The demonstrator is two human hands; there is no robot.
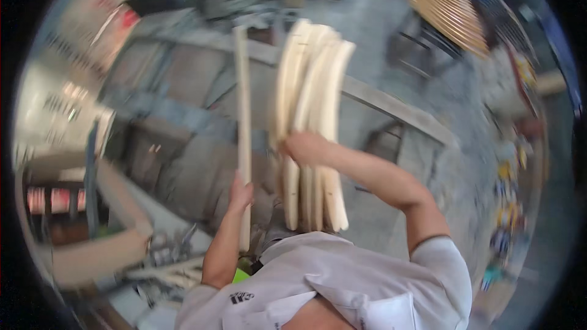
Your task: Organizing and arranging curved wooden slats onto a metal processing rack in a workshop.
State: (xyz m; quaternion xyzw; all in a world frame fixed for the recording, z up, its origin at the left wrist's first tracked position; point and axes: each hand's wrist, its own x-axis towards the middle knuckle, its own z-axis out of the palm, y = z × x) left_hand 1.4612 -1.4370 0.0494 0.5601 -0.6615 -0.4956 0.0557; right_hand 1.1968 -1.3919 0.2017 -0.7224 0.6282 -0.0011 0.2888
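My left hand (242, 192) is closed round the lower part of a long, thin, pale wooden strip (243, 98), which stands nearly straight up the picture. To its right is a bundle of curved pale wooden slats (330, 95), several side by side, bowed slightly and fanned at the far end. Across the middle of the bundle lies my right hand (306, 148), its fingers curled over the leftmost slats. Motion blur softens the fingers, and their tips are hidden. The near ends of the slats reach close to my shirt.
An open cardboard box (101, 256) sits at the lower left, with printed cardboard (92, 24) beyond it. A long beam (397, 110) crosses behind the slats. A ribbed golden panel (443, 3) stands at the far right; assorted coloured items (506, 189) line the right side.
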